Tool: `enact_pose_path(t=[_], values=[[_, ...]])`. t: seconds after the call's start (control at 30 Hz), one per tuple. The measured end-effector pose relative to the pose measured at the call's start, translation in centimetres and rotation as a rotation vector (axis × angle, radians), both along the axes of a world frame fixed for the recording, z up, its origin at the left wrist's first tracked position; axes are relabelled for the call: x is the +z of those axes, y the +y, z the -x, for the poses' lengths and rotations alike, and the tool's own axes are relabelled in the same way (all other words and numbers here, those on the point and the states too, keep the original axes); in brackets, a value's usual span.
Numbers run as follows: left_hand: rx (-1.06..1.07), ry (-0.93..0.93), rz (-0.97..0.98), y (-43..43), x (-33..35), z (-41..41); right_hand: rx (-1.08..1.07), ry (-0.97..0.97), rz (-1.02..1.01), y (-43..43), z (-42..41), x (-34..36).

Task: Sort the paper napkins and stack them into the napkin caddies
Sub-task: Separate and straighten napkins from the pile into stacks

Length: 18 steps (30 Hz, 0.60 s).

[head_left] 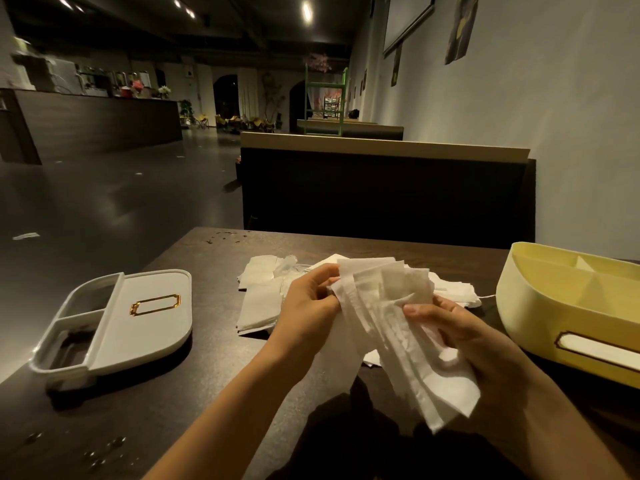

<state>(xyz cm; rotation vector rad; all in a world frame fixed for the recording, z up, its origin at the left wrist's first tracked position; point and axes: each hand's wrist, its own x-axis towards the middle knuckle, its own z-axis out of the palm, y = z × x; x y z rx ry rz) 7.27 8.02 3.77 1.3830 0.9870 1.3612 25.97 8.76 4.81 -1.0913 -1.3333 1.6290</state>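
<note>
1. Head view, centre of the frame: the left hand [310, 301] pinches the upper left edge of a fanned bundle of napkins [391, 327] with curled fingers [320, 273]. The right hand [467, 344] grips the bundle lower down, thumb on the front and the rest behind. The bundle is held above the bench [207, 393].
2. Behind the hands, loose napkins [259, 303] lie in uneven piles. The white caddy [145, 320] lies at lower left and the yellow caddy [568, 306] at the right edge, both apart from the bundle.
3. Likely risk: the sheets are thin and splayed, so a slackened grip could let some slide out, and a hard tug at the pinched edge could tear one.
</note>
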Motion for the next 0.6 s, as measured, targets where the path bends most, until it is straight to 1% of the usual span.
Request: enact_pose_path(t=[0.07,0.13,0.2,0.27,0.43,0.6], values=[[0.019,-0.036,0.009,0.1,0.2,0.1,0.024,-0.006,-0.002,-0.7,-0.1,0.1],[0.035,-0.07,0.027,0.2,0.2,0.2,0.051,-0.052,-0.013,-1.2,0.0,0.0],[0.031,-0.098,0.041,0.2,0.3,0.3,0.034,-0.116,-0.026,-1.3,0.2,0.1],[0.024,-0.111,0.051,0.1,0.3,0.3,0.007,-0.127,-0.035,-1.4,0.2,0.2],[0.054,-0.126,0.081,0.0,0.5,0.4,-0.058,-0.012,-0.072,-1.6,-0.3,0.5],[0.085,-0.073,0.089,0.0,0.3,0.5,-0.096,0.115,-0.06,-2.1,-0.5,1.0]])
